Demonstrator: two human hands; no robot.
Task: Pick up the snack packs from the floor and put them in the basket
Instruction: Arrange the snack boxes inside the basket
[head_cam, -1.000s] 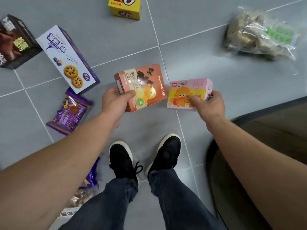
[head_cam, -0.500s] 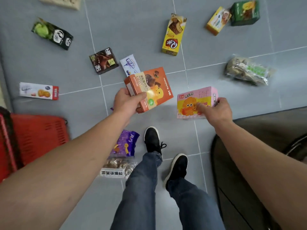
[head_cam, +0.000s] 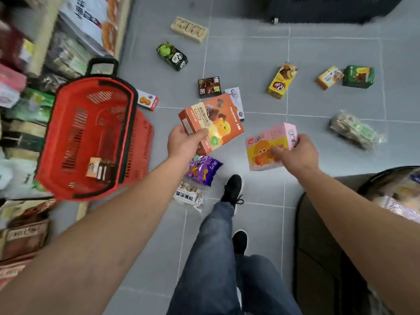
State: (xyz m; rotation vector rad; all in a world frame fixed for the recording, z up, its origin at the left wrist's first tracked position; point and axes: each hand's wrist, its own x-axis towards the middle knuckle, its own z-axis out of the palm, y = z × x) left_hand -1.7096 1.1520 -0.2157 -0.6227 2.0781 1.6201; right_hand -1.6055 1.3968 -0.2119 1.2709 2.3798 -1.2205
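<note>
My left hand [head_cam: 183,142] grips an orange snack box [head_cam: 213,121] by its lower left corner, held above the floor. My right hand [head_cam: 295,153] grips a pink and yellow snack box [head_cam: 268,145] at its right end, also in the air. The red basket [head_cam: 68,142] stands on the floor to the left with one brown box [head_cam: 100,170] inside. Several snack packs lie on the grey tiles, among them a purple pack [head_cam: 204,170], a clear bag [head_cam: 191,196], a yellow box [head_cam: 281,80] and a green box [head_cam: 358,76].
Shelves of goods [head_cam: 34,64] run along the left edge behind the basket. A dark round bin [head_cam: 322,223] sits at the lower right. My legs and black shoes [head_cam: 231,188] stand in the middle. A black cabinet [head_cam: 329,7] is at the top right.
The view has risen and swung left, bringing the whole basket and the shelves into sight. Both hands still hold their boxes, now higher above the floor.
</note>
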